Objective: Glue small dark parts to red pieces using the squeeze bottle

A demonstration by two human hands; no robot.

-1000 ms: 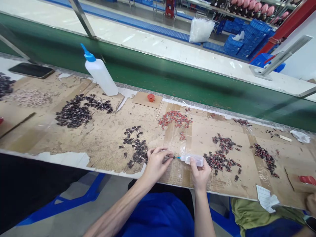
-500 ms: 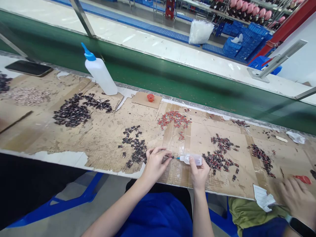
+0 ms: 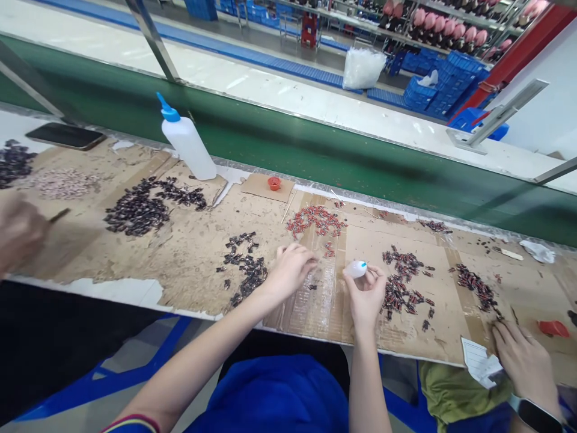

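My right hand (image 3: 367, 294) grips a small translucent squeeze bottle (image 3: 355, 269), its blue tip turned toward the right. My left hand (image 3: 293, 267) hovers over the cardboard with loosely bent fingers and nothing visible in them. Just below its fingertips a single small dark part (image 3: 312, 287) lies on the cardboard. A pile of small black parts (image 3: 250, 273) lies left of my left hand. Beyond it spread small red parts (image 3: 315, 220) with metallic ends. Black-and-red parts (image 3: 399, 288) lie scattered right of my right hand.
A large white bottle with a blue nozzle (image 3: 189, 147) stands at the back left, near a black parts pile (image 3: 137, 207). A red cup (image 3: 274, 183) sits behind the red parts. Co-workers' hands are at the left (image 3: 20, 231) and right (image 3: 525, 358); a phone (image 3: 67, 136) lies far left.
My left hand has let go of the small dark part and moved slightly up. My right hand has drawn the squeeze bottle up and turned its tip away. A co-worker's hand has appeared at left.
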